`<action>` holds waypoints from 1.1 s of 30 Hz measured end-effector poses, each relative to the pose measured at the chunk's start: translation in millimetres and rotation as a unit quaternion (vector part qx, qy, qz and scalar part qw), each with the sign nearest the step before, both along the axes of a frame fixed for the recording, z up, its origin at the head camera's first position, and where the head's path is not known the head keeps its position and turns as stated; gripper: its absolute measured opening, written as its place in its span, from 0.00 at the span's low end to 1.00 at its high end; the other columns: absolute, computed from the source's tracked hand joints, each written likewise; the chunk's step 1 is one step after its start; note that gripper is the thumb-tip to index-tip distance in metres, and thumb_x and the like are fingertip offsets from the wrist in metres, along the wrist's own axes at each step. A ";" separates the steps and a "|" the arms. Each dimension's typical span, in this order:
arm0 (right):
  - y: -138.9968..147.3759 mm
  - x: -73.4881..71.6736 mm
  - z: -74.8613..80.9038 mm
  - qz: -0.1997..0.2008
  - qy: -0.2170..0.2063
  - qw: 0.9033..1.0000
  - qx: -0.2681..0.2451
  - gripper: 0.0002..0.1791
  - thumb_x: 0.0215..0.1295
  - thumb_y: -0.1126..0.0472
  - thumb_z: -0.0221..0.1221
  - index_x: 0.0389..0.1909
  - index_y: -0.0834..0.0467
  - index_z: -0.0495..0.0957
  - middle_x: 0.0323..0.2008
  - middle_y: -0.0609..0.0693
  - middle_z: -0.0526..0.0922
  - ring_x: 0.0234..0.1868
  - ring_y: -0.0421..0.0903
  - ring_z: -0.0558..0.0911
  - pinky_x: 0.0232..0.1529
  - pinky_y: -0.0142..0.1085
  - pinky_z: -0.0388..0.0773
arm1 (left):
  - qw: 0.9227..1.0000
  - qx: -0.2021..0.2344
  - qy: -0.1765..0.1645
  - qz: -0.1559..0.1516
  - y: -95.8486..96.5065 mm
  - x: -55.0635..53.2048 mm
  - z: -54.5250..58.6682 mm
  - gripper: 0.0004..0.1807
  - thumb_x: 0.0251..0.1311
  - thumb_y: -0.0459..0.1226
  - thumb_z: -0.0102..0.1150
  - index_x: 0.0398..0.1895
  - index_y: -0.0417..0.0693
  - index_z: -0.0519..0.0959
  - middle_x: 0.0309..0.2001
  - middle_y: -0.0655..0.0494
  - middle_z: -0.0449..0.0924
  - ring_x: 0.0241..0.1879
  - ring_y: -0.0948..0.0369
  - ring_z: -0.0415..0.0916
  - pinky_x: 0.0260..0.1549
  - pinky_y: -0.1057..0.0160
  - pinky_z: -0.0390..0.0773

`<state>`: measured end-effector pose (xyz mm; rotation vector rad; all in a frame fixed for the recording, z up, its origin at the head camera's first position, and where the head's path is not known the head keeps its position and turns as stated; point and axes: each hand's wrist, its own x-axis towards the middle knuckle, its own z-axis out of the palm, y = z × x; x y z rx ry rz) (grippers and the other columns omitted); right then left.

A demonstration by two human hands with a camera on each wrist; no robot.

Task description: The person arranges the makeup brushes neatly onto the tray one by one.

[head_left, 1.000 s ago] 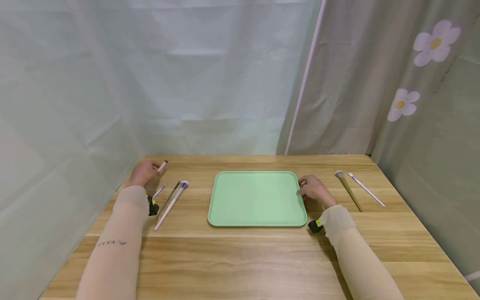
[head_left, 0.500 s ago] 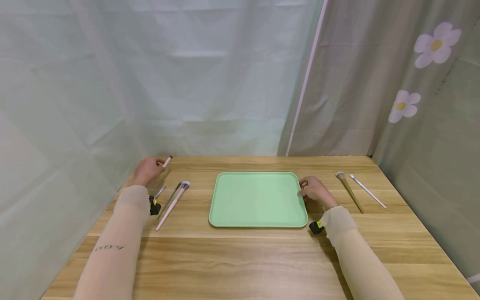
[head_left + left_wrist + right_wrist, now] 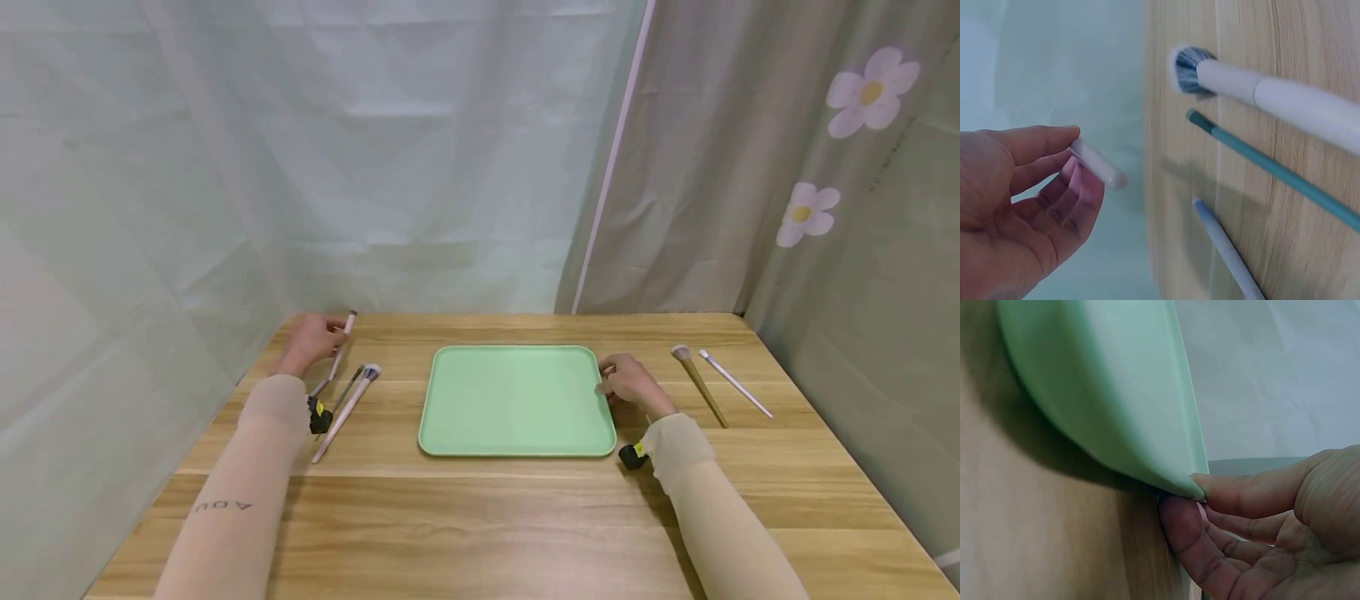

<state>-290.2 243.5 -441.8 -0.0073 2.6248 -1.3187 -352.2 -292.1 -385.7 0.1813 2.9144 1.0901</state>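
At the table's far left my left hand [image 3: 309, 342] pinches a makeup brush [image 3: 350, 322] between thumb and fingers, dark tip pointing up and away. In the left wrist view the brush's pale handle [image 3: 1100, 165] sticks out from the fingertips above the table. Below that hand lie a large white-tipped makeup brush [image 3: 1235, 81], a thin green brush [image 3: 1272, 167] and a small pale brush [image 3: 1229, 250]. My right hand [image 3: 632, 385] pinches the right rim of a mint-green tray [image 3: 517, 402], thumb on top and fingers beneath in the right wrist view.
To the right of the right hand lie a brown-handled makeup brush [image 3: 701, 388] and a slim white brush [image 3: 737, 385]. The wooden table [image 3: 480, 525] meets hanging curtains [image 3: 420, 167] at its back and sides.
My left hand has shifted to the right with the brush, which now stands at a steeper angle in the head view. The right hand keeps its grip on the tray.
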 end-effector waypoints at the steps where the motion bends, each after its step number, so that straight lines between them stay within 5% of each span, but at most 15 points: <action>1: -0.4 0.3 -0.3 -0.001 -0.001 1.000 -0.001 0.23 0.67 0.75 0.61 0.62 0.77 0.72 0.38 0.61 0.75 0.31 0.49 0.80 0.32 0.39 0.86 | 1.000 0.006 -0.004 0.001 1.6 0.8 -0.1 0.21 0.75 0.29 0.53 0.65 0.22 0.73 0.53 0.24 0.79 0.38 0.48 0.85 0.38 0.56 0.87; 6: -0.7 1.8 0.4 0.000 0.002 1.000 -0.004 0.24 0.66 0.76 0.61 0.62 0.78 0.72 0.37 0.60 0.74 0.30 0.48 0.79 0.31 0.40 0.86 | 0.999 0.038 -0.023 -0.002 9.8 2.9 0.2 0.23 0.75 0.29 0.53 0.67 0.21 0.71 0.56 0.23 0.77 0.45 0.42 0.86 0.48 0.46 0.86; 33: 0.7 0.6 -0.4 -0.002 0.000 1.000 0.003 0.24 0.67 0.74 0.61 0.63 0.77 0.71 0.40 0.62 0.76 0.33 0.50 0.80 0.33 0.40 0.86 | 0.997 0.054 -0.039 -0.029 50.6 7.1 6.5 0.25 0.75 0.31 0.55 0.71 0.27 0.70 0.56 0.27 0.79 0.44 0.45 0.88 0.47 0.51 0.87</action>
